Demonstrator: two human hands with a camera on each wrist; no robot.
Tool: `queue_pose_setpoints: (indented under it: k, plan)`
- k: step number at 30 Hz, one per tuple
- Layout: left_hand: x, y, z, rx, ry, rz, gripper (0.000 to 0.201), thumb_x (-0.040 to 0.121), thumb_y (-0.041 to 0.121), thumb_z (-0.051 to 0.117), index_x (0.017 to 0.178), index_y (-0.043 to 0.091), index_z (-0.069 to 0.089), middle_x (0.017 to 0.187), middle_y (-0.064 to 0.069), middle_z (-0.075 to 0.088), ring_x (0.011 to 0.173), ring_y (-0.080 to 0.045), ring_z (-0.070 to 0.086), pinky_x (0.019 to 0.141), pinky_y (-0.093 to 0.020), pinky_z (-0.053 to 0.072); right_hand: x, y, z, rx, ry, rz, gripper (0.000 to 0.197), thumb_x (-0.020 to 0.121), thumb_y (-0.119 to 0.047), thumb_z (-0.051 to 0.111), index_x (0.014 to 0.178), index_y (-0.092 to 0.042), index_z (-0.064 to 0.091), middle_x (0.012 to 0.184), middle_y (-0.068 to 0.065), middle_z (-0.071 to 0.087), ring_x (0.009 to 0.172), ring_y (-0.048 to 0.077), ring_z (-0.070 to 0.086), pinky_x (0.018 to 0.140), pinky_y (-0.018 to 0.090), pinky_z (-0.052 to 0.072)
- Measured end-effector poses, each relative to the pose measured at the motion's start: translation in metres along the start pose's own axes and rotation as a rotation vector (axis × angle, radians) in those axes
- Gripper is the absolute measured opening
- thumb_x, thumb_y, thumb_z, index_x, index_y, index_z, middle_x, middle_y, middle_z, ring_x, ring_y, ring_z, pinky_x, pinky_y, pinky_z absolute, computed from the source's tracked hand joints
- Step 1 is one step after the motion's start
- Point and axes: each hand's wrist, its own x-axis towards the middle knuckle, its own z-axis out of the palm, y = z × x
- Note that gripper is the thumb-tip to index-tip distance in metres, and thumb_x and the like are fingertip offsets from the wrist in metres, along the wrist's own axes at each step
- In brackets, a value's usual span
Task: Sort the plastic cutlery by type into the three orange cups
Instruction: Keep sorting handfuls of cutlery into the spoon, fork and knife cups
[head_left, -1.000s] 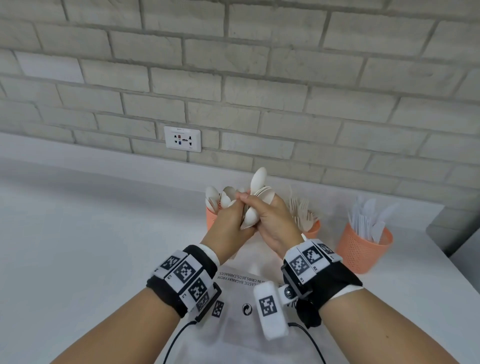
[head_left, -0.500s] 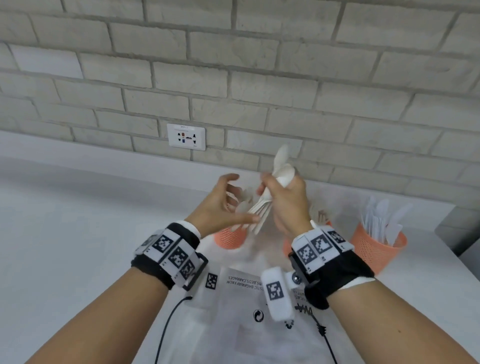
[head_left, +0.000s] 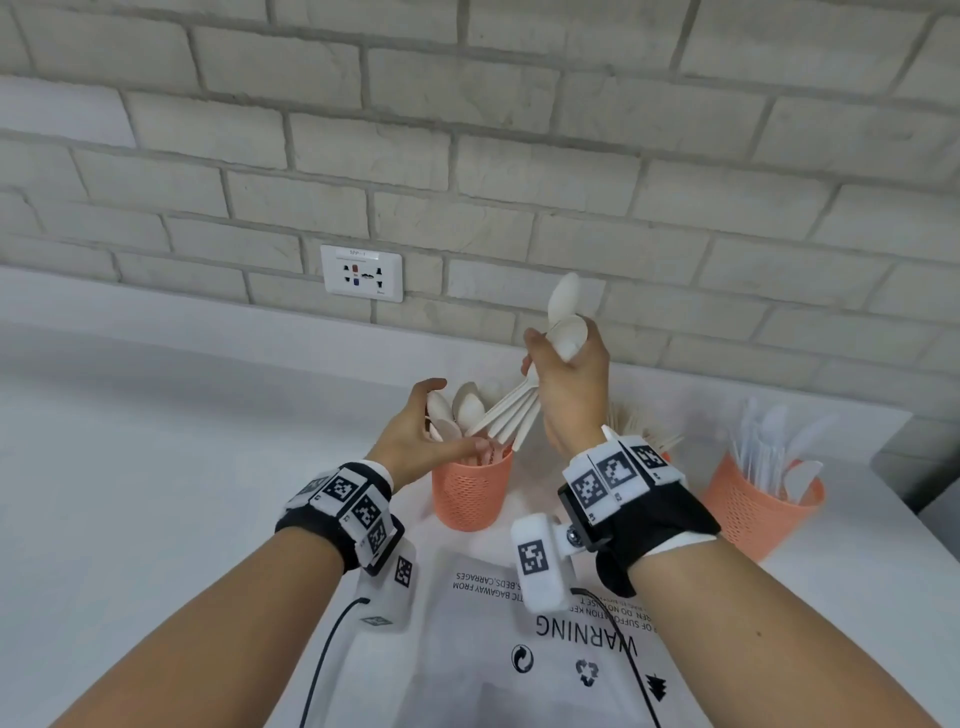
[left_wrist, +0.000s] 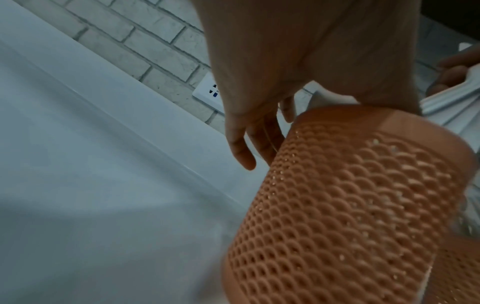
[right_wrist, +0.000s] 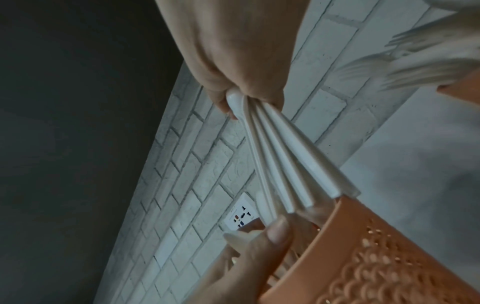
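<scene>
Gripping a bundle of white plastic spoons around their necks, the right hand is raised above the tabletop, fingers curled tight; the bowls stick up past the thumb and the handles fan down to the left, their tips over the rim of the left orange cup. In the right wrist view the fanned handles end just at that cup's edge. The left hand is beside and partly over the same cup, holding nothing, its fingers loosely spread and relaxed, thumb reaching across the front of the rim and fingertips up near the spoon bowls already standing inside. Both wrists wear black bands with square printed markers.

The middle orange cup is almost wholly hidden behind the right wrist; only pale fork tines show above it. The right orange cup stands well apart to the right and holds white knives, somewhat blurred. The left wrist view is filled by the mesh wall of the near cup, and whether the palm touches the rim cannot be told.

A clear plastic bag printed with a warning lies flat on the white tabletop under the forearms. Behind runs a pale painted brick wall with a white socket plate.
</scene>
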Motion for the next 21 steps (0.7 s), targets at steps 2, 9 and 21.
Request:
queue_pose_setpoints:
  k: [2,9,21]
  plan:
    - [-0.004,-0.003,0.000,-0.065,-0.055,-0.008,0.113,0.043,0.053,0.080,0.137,0.030,0.021,0.118,-0.006,0.054,0.107,-0.019,0.055,0.091,-0.032,0.046,0.000,0.001,0.003,-0.010,-0.003,-0.017,0.018,0.085,-0.009,0.061,0.099,-0.008,0.051,0.067,0.010,0.058,0.055,0.014,0.055,0.053,0.018,0.045]
    - [-0.010,-0.001,0.004,0.004,0.009,0.037,0.119,0.057,0.020,0.087,0.143,0.030,0.004,0.095,-0.003,0.061,0.085,-0.015,0.063,0.081,-0.027,0.048,-0.023,-0.010,0.025,-0.049,-0.194,-0.092,0.023,0.084,-0.012,0.065,0.101,-0.018,0.050,0.082,0.005,0.059,0.069,0.019,0.060,0.062,0.028,0.052]
    - [-0.019,0.006,0.005,-0.041,0.061,0.026,0.116,0.059,0.019,0.087,0.144,0.025,0.008,0.106,-0.001,0.048,0.097,-0.015,0.051,0.085,-0.024,0.037,-0.015,0.014,0.007,-0.110,-0.218,0.026,0.023,0.076,-0.006,0.070,0.091,-0.015,0.054,0.086,0.018,0.066,0.075,0.023,0.062,0.070,0.036,0.052]
